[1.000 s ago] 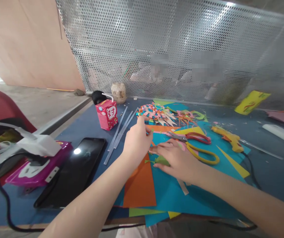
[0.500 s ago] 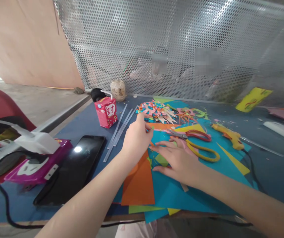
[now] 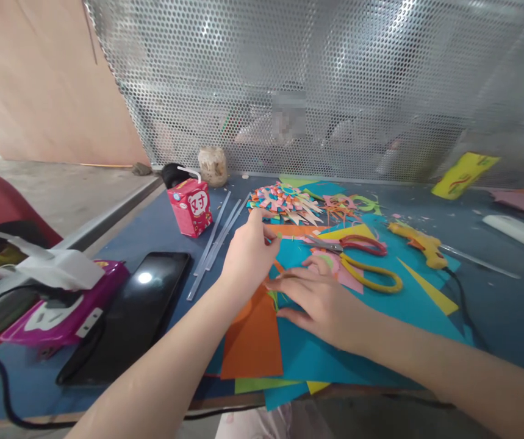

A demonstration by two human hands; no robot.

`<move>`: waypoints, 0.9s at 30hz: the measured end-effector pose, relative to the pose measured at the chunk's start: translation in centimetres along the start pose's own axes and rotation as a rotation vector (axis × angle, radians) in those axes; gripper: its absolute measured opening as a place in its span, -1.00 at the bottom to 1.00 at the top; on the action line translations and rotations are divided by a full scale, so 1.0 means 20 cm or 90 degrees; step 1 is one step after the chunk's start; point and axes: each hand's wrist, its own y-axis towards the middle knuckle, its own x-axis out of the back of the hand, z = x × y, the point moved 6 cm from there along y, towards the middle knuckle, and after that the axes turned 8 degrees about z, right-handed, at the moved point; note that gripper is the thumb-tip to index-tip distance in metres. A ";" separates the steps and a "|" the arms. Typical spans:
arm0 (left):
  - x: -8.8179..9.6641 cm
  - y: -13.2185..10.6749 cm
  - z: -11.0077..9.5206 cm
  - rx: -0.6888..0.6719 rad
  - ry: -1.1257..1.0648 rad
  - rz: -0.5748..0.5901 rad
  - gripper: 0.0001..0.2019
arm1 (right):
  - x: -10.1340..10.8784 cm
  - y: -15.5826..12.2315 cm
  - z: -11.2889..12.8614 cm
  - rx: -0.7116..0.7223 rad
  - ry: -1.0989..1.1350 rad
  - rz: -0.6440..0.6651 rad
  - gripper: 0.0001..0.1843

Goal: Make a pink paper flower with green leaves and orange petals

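My left hand (image 3: 252,253) is closed in a pinch above the paper, with a tiny bit of green paper (image 3: 279,236) showing at its fingertips. Low over the blue paper sheet (image 3: 335,360), my right hand (image 3: 319,299) has its fingers bent, the thumb apart from the others. Its fingertips are beside narrow green paper strips (image 3: 273,299) at the edge of an orange paper sheet (image 3: 252,347). Scissors with red and yellow handles (image 3: 371,277) lie partly open beyond the right hand. A layered, multicoloured paper flower (image 3: 284,202) rests behind the left hand.
On the left are a red drink carton (image 3: 191,207), clear glue sticks (image 3: 220,241), a black phone (image 3: 129,317) and a purple power strip (image 3: 67,311) with a cable. A yellow glue gun (image 3: 419,244) lies right. Perforated metal (image 3: 243,73) stands behind the table.
My right hand has shifted slightly left, and its fingers have drawn closer together over the green scraps. My left hand keeps its pinch. The view has turned slightly.
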 end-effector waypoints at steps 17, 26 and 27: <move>-0.01 0.01 0.01 -0.027 -0.011 0.005 -0.65 | -0.02 -0.01 -0.05 -0.140 -0.029 -0.016 -0.49; -0.01 0.01 0.01 -0.027 -0.027 -0.003 -0.67 | 0.00 -0.02 -0.02 -0.069 -0.126 -0.118 -0.63; -0.01 0.01 0.01 -0.028 -0.027 -0.003 -0.67 | 0.00 -0.03 -0.02 -0.064 -0.132 -0.119 -0.63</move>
